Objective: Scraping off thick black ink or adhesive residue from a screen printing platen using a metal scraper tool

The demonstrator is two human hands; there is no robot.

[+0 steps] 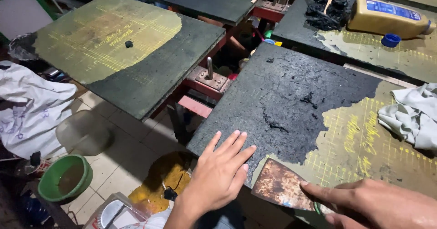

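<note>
Pale tiled floor (123,160) under red-framed work tables (200,85), dimly lit.

Rusty metal scraper blade (281,183); rough, matt black-crusted board (282,101).

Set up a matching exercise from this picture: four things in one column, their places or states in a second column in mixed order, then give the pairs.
Things:
1. left hand
2. right hand
3. yellow bottle
4. green bowl

Places or states:
A. on the tiled floor, lower left
B. lying on its side on the far board, blue cap off beside it
C. flat on the black-coated board, fingers spread
D. gripping a rusty scraper, index finger along the blade

Pairs: 1-C, 2-D, 3-B, 4-A
</note>
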